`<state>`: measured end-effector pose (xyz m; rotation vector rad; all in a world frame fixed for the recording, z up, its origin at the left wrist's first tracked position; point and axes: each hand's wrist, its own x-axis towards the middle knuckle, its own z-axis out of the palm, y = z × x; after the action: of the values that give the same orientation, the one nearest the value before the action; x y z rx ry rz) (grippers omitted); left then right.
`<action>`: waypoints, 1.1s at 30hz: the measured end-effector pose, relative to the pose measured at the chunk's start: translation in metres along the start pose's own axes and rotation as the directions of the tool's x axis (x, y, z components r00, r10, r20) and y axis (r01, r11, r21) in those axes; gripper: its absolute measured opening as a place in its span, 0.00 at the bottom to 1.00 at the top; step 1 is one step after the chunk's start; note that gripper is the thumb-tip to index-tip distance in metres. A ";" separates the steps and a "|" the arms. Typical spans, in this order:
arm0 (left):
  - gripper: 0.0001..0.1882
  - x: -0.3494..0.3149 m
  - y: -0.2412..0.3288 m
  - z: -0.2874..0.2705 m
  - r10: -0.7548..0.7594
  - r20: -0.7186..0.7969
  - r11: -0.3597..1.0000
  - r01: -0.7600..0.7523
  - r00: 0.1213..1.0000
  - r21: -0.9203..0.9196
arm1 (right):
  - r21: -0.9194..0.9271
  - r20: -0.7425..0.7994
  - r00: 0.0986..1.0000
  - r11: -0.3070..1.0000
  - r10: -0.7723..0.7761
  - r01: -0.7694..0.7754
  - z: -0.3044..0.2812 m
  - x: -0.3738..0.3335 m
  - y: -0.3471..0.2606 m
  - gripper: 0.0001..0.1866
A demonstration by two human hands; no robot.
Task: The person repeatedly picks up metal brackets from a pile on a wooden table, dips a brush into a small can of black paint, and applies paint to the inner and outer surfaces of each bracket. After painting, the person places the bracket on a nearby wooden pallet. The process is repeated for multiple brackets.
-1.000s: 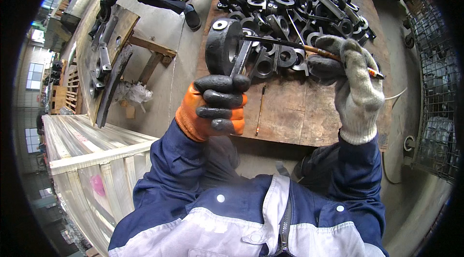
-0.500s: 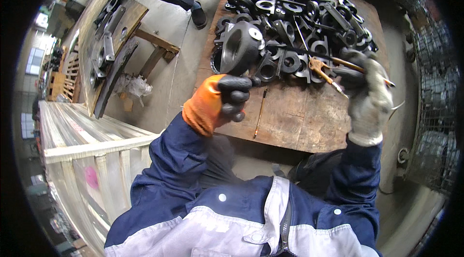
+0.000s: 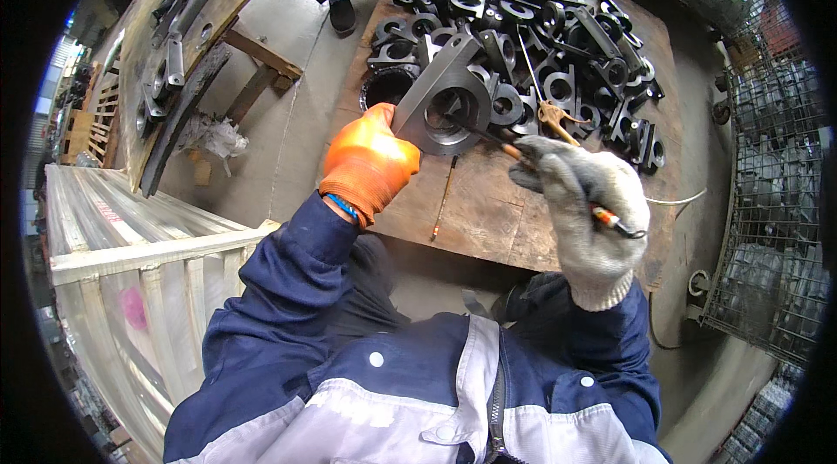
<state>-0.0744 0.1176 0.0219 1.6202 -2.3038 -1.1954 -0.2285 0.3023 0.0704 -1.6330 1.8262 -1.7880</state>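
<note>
My left hand, in an orange glove with black finger coating, grips a dark metal bracket with a flat arm and a round bore. The bracket is raised above the table's near side, its bore facing up toward me. In a whitish knit glove, my right hand is closed around a slim stick-like tool with an orange-brown handle. Its thin dark end reaches into or over the bore; which one I cannot tell. Just beyond that hand lies a tan air blow gun with a long thin nozzle.
A wooden table carries a heap of similar black metal parts. Another thin stick tool lies near its front. At left stand a slatted crate and a bench with a person beside it. Wire cages stand at right.
The bracket has turned so that its bore and flat arm face me. My right hand has come left and nearer, bringing the stick tool's end to the bore. The view has shifted slightly.
</note>
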 end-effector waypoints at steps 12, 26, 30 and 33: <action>0.19 -0.014 0.008 0.004 0.169 -0.129 0.963 -0.137 0.977 0.230 | -0.395 0.055 0.986 0.903 -0.158 0.167 -0.008 0.001 -0.016 0.14; 0.19 -0.006 -0.001 0.000 0.225 -0.297 0.967 -0.177 0.928 0.181 | -0.316 -0.176 0.946 0.926 -0.270 0.206 -0.013 -0.016 -0.008 0.09; 0.23 0.010 -0.009 -0.013 0.013 -0.121 0.986 -0.033 0.993 -0.161 | 0.366 -0.237 0.971 0.929 0.028 0.063 -0.027 -0.009 0.000 0.14; 0.11 0.017 -0.022 -0.024 -0.118 -0.017 0.703 0.072 0.993 -0.707 | 0.260 -0.377 0.915 0.965 0.143 -0.043 -0.034 0.003 0.012 0.15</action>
<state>-0.0536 0.0879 0.0184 1.4293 -1.4116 -1.7305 -0.2604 0.3195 0.0729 -1.1382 1.6904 -2.3192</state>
